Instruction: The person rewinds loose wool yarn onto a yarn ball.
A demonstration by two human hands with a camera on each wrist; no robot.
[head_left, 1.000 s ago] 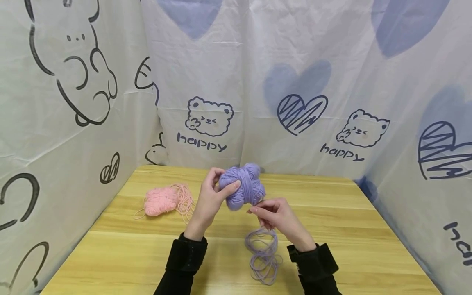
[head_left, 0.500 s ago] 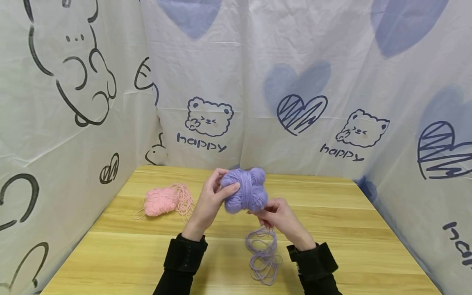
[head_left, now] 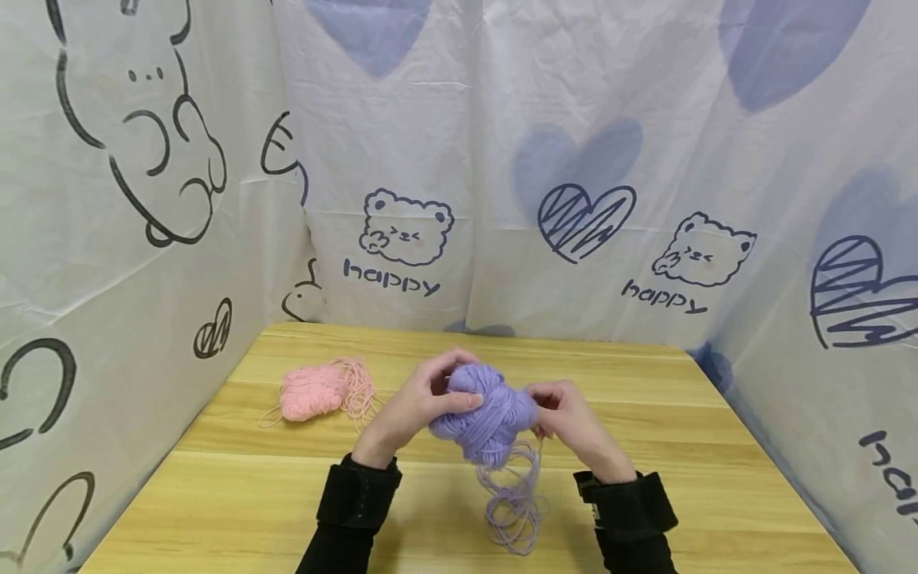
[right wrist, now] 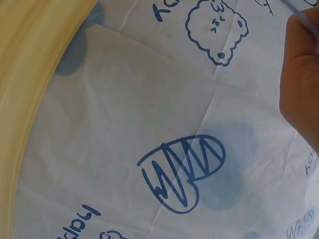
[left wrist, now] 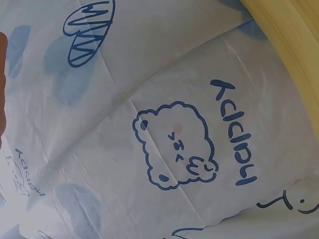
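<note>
while the left hand (head_left: 416, 402) grips the purple yarn ball (head_left: 488, 410) above the middle of the table (head_left: 681, 478), the right hand (head_left: 570, 422) pinches its strand (head_left: 534, 434). loose purple loops (head_left: 512, 502) lie near. pink yarn (head_left: 311, 391) sits far left, well apart, close to the curtain (head_left: 143, 239).

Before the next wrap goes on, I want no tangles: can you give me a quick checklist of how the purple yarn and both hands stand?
1. Left hand grips the purple yarn ball: ok.
2. Right hand pinches the strand at the ball's right side: ok, though the exact pinch is hard to see.
3. Ball held above the wooden table, not resting on it: ok.
4. Loose purple yarn free of knots: cannot tell, it lies in overlapping loops.
5. Pink yarn apart from the purple loops: ok.
6. Strand running taut from hand to ball: cannot tell.
</note>
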